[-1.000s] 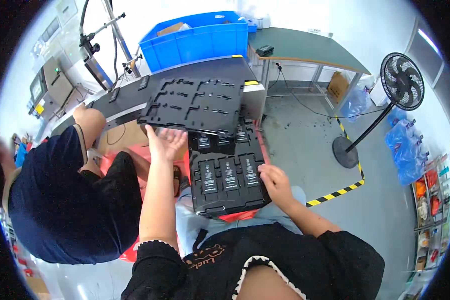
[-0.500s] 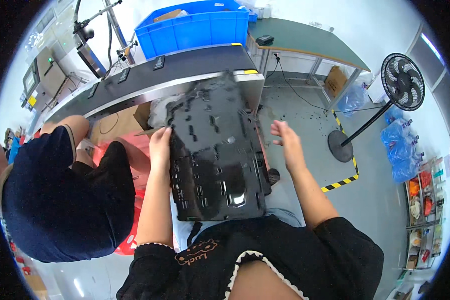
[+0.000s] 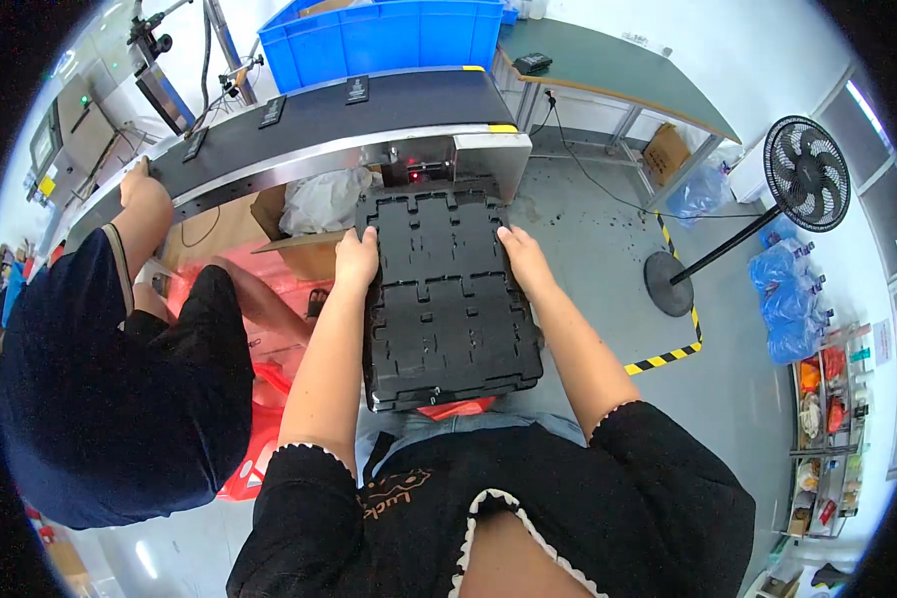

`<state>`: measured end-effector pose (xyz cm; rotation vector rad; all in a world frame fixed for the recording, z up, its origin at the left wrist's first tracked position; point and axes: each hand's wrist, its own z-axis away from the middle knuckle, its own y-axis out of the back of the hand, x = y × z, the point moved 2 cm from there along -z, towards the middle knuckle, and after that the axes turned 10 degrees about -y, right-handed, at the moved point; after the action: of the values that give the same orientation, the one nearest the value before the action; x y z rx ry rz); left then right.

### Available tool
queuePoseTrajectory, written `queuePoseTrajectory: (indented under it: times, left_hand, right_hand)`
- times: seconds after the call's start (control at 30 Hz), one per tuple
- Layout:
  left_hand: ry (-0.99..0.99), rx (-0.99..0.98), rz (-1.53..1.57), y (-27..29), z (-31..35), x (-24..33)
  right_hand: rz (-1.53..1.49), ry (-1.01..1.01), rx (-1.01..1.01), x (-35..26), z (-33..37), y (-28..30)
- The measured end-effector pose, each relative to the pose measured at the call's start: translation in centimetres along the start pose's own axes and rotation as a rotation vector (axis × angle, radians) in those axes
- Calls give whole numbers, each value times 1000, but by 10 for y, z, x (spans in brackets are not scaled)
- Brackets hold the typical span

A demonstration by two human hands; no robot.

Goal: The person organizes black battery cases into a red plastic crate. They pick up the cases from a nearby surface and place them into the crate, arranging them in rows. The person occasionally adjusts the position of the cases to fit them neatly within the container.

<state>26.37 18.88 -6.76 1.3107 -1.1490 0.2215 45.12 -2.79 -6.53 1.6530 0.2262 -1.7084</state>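
Note:
A black moulded plastic tray [image 3: 452, 324] with rows of rectangular pockets is in front of my body, below the conveyor's end. My left hand [image 3: 357, 259] grips its left edge near the far corner, thumb on top. Opposite, my right hand [image 3: 524, 261] holds the right edge, also thumb up. The fingers beneath the tray are hidden, and I cannot tell whether it is one tray or a stack. Beyond it, several small flat black pieces [image 3: 271, 112] lie spaced out on the dark conveyor belt [image 3: 419, 98].
At my left sits a co-worker in dark clothes [image 3: 120, 379], one hand at the belt. An open cardboard box [image 3: 314, 254] with clear plastic stands under the conveyor. Behind are a blue bin [image 3: 384, 45] and green table [image 3: 608, 75]. A black fan [image 3: 805, 174] stands at right.
My right hand has come in from the right and taken hold of the tray's edge. The blurred tray now appears steadier. The belt pieces have shifted right; the co-worker's arm reaches toward the belt.

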Motion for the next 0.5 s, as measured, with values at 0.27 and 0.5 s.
queuePoseTrajectory:
  times: [0.27,0.5]
  left_hand:
    - [-76,-24,292,5,20,1]
    - [-298,-307,-18,82,-32,48]
  right_hand:
    - [179,-247,-240,-30,2,23]
    - [990,376,-238,-172,-71,56]
